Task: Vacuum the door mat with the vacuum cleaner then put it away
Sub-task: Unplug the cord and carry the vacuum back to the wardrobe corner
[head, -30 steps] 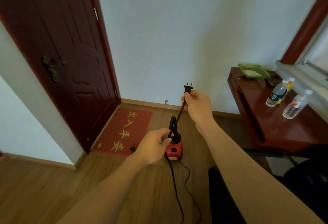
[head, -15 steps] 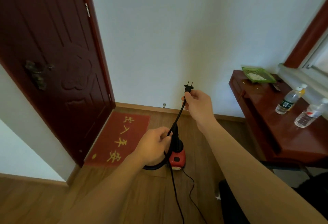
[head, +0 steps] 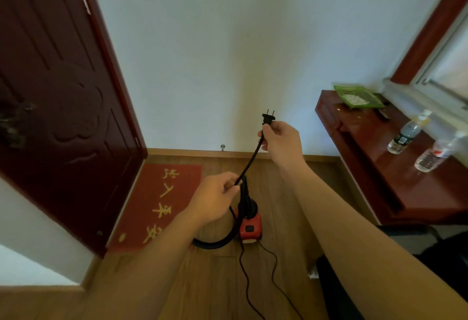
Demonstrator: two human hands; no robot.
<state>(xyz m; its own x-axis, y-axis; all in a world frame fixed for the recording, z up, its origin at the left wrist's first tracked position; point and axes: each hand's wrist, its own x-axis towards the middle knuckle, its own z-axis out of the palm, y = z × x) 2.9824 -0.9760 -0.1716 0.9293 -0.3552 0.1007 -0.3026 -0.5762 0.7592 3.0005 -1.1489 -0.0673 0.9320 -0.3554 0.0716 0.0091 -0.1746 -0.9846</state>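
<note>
Hardly a shift in the last second: both hands sit about where they were, only raised a touch, and more of the black hose (head: 215, 243) now shows, looping on the floor (head: 177, 289) beside the machine. From the head view, then: the right hand (head: 282, 142) is up in front of the wall (head: 228, 53), thumb and curled fingers pinching the cord (head: 249, 162) just under the plug (head: 268, 118), prongs pointing up. Lower down, the left hand (head: 215, 197) has its fingers closed round the same cord, which runs taut between the two. Below them the little red vacuum cleaner (head: 249, 226) stands on the boards, just right of the red door mat (head: 162, 203), which lies at the foot of the dark door (head: 63, 91). Thin flex trails off towards the bottom edge. Over on the right, a side table (head: 367, 167) carries two bottles (head: 407, 134). I'd call this the powering-up step, before any vacuuming; the mat looks untouched. Next comes finding an outlet, and none is in sight here, so expect a turn, with enough slack paid out through that left hand to reach
</note>
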